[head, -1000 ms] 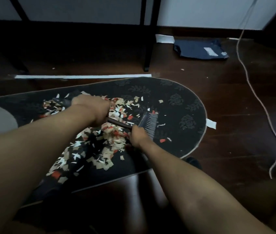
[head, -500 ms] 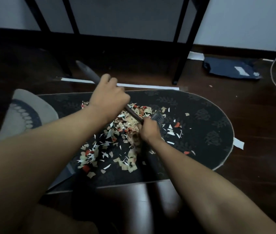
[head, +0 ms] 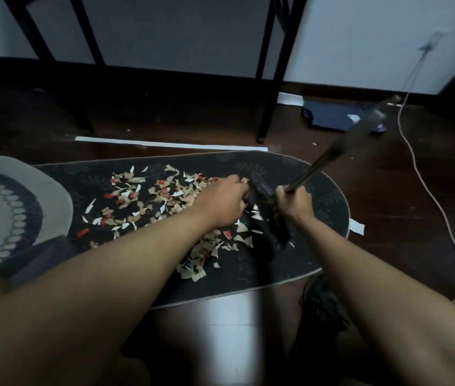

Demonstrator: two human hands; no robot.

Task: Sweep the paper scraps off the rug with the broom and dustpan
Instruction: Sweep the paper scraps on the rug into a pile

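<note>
A dark oval rug (head: 321, 176) with a faint flower pattern lies on the dark wood floor. Beige, white and red paper scraps (head: 148, 196) are strewn over its middle and front. The broom's dark head (head: 272, 224) stands on the rug to the right of the scraps, with its bristles down. Its long handle (head: 343, 143) slants up to the far right, blurred. My right hand (head: 294, 203) grips the lower handle. My left hand (head: 222, 203) holds the top of the broom head, fingers curled. At the lower left lies a dark flat shape (head: 41, 256), possibly the dustpan.
A beige round mat (head: 25, 188) overlaps the rug's left end. Black furniture legs (head: 269, 101) stand behind the rug, with a white paper strip (head: 165, 144) on the floor before them. A white cable (head: 418, 174) trails down the right. A blue object (head: 329, 117) lies far right.
The broom has swung round: its handle pointed up-left in my left hand and now slants up-right in my right. The head has moved to the scraps' right side. The view has shifted.
</note>
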